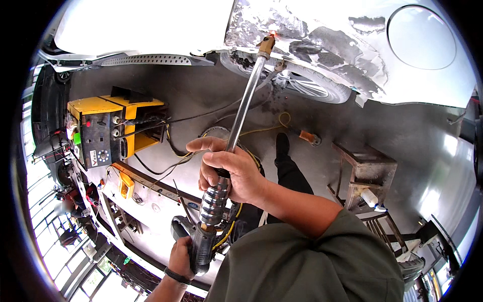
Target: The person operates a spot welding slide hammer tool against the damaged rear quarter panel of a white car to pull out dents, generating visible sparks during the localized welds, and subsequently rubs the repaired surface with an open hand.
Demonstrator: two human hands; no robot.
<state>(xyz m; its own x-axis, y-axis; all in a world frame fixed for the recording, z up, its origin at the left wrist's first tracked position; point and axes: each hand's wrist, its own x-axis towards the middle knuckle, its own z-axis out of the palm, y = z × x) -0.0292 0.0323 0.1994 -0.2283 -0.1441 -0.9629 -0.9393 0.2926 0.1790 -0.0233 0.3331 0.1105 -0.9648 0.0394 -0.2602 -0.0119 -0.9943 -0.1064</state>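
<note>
A slide-hammer dent puller (pixel 247 103) with a long chrome shaft runs up from my hands to a white car's rear panel (pixel 322 43). Its brass-coloured tip is against the scraped, grey-patched metal, where a small orange glow shows. My left hand (pixel 180 257) is closed around the black pistol grip at the lower end. My right hand (pixel 236 173) wraps the shaft at the top of the ribbed chrome weight (pixel 215 201), index finger stretched past it. Below the panel sits the car's wheel (pixel 302 83), with a cable clamp (pixel 279 66) near its top.
A yellow and black welding machine (pixel 103 133) stands at left, its cables crossing the floor. An orange-handled tool (pixel 307 136) lies right of my foot (pixel 283 146). A worn metal stool (pixel 370 168) is at right. A long beam (pixel 151 181) lies at lower left.
</note>
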